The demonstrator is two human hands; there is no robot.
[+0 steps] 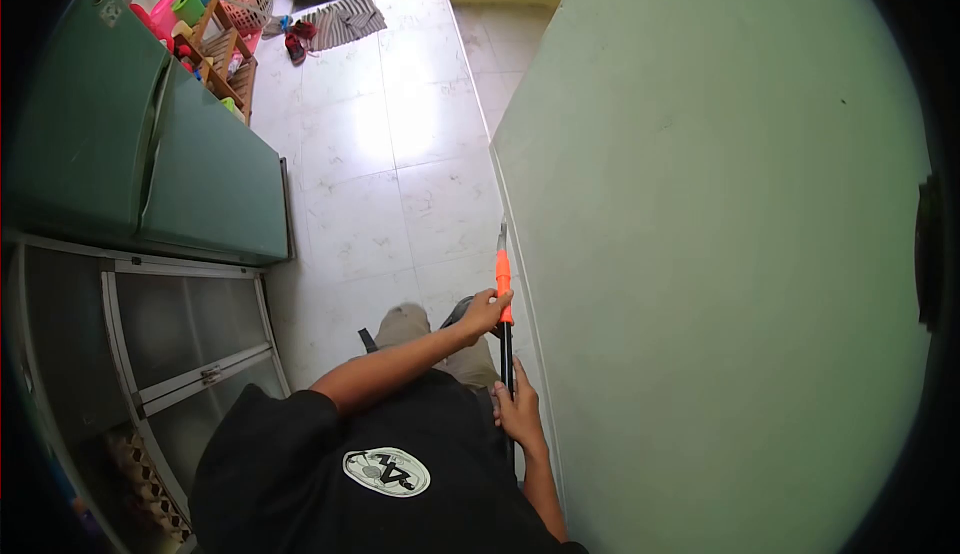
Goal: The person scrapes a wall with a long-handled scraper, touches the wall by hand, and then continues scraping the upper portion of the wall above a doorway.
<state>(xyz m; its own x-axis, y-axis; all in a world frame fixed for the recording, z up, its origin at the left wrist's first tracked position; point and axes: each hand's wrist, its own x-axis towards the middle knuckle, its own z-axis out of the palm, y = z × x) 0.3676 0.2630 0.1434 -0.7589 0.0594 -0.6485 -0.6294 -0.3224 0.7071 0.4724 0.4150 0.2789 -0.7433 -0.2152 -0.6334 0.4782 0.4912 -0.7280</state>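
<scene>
Left hand (483, 315) grasps a slender black pole (507, 350) at its smooth orange sleeve (503, 272), tapered tip (502, 236) ahead; right hand (521, 418) clasps the pole behind.

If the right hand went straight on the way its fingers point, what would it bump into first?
Heading forward along the black pole, the right hand would probably meet the orange section first, about where the left hand holds it; depth is hard to judge from this single view.
</scene>
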